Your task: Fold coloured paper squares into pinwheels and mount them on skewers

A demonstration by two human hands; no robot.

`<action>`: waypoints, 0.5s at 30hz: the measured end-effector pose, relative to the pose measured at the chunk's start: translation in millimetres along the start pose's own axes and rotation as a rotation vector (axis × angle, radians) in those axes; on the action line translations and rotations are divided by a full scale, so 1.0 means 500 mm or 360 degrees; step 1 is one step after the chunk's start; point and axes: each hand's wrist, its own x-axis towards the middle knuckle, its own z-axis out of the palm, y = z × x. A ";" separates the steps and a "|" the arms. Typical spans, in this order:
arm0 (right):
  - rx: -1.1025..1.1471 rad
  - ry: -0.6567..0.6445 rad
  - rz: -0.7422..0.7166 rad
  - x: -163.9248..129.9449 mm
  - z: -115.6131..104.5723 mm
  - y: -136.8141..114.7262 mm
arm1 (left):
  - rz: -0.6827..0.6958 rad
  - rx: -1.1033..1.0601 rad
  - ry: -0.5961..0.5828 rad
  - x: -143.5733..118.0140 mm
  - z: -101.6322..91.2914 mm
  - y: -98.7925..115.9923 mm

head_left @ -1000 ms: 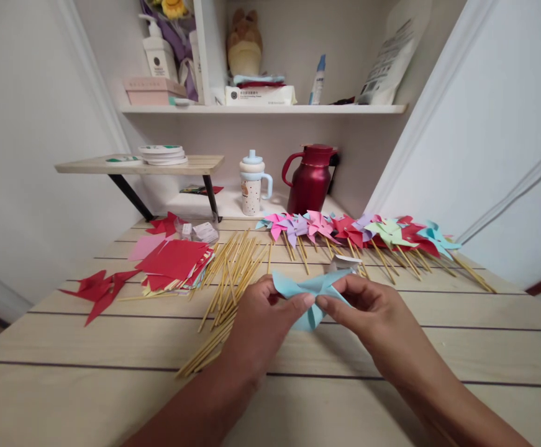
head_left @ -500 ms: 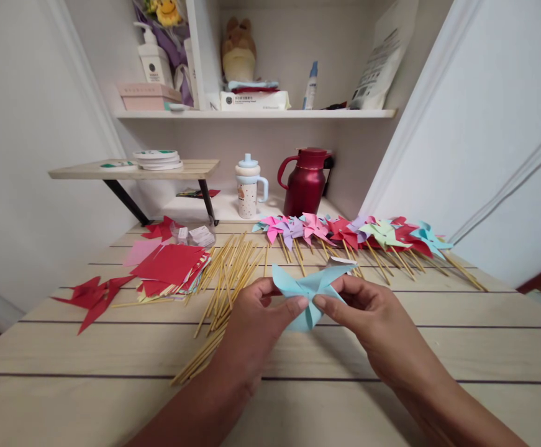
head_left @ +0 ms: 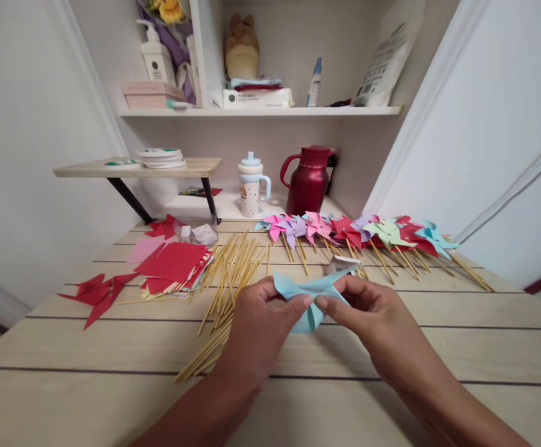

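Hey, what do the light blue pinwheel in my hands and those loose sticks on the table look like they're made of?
The light blue pinwheel looks like thin matte paper: it holds sharp creases and curls softly at the folds. The loose sticks look like bare bamboo or pale wood, unpainted and slender with a dull yellowish tone; which of the two is unclear.

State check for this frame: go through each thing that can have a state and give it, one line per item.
light blue paper pinwheel: partly folded, pinched at its centre by both hands
left hand: closed on the pinwheel
right hand: closed on the pinwheel
finished pinwheels: on sticks, lying in a row
wooden sticks: loose, scattered pile
red paper squares: flat, stacked
red jug: upright, lid on
sippy cup: upright, lidded
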 end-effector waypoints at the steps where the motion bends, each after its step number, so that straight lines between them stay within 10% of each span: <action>1: -0.0007 0.0002 -0.0005 0.000 0.000 0.000 | 0.0017 0.0043 0.0014 0.000 0.000 0.000; 15: -0.0070 -0.0013 -0.0007 -0.002 0.007 -0.002 | 0.0087 0.0304 0.0163 0.002 0.006 0.004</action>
